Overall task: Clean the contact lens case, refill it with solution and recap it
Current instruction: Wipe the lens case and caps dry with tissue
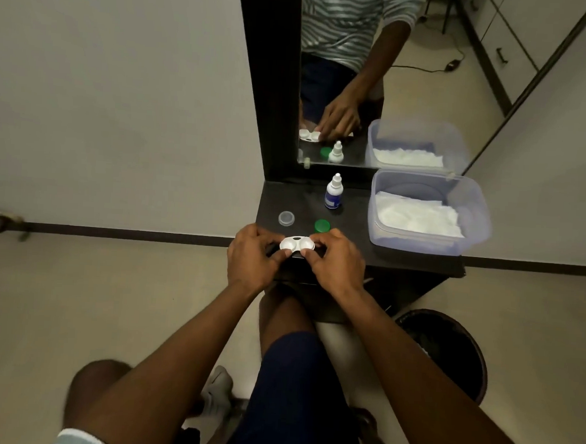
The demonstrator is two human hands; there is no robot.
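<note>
A white contact lens case [297,244] with two uncapped wells is held just above the front edge of a small black table [352,246]. My left hand [253,257] pinches its left end and my right hand [335,258] pinches its right end. Two loose caps lie on the table beyond the case: a clear one [286,218] to the left and a green one [322,226] in the middle. A small white solution bottle [334,192] with a blue label stands upright farther back, its nozzle cap on.
A clear plastic tub [477,212] holding white tissue sits on the table's right side. A mirror [349,70] in a black frame rises behind the table. A dark round bin [448,351] stands on the floor at the right, by my knee.
</note>
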